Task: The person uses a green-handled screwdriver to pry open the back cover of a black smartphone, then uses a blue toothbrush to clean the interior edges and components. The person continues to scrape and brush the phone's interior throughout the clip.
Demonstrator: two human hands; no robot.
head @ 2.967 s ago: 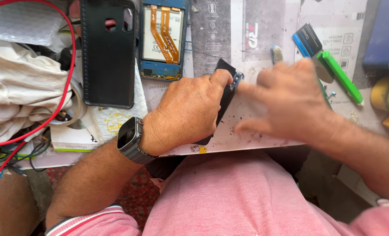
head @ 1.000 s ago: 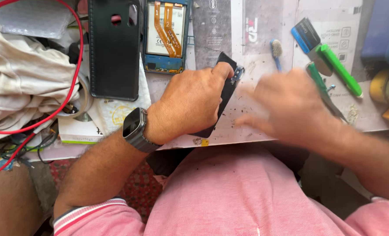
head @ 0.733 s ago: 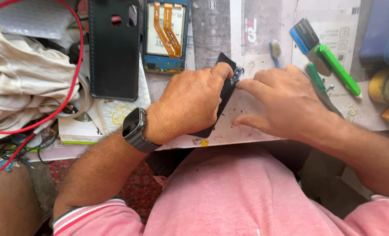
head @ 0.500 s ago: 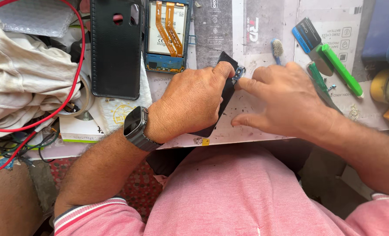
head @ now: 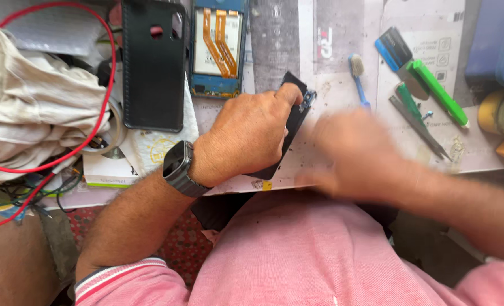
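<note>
1. Black phone part, a flat dark slab, lies tilted on the white work mat near the mat's near edge, about mid-scene.
2. Left hand covers most of it, palm down, fingers curled and pressing on its far end; a dark smartwatch sits on that wrist.
3. Right hand is just right of the part, too blurred to tell whether its fingers are spread or pinched, or whether they touch the part.
4. Far of the left hand lies an opened phone with orange flex cables, and left of it a black phone case.
5. Right of the part: a small blue-handled brush, a green-handled tool and tweezers.
6. At far left, a crumpled cream cloth sits under a looping red wire.
</note>
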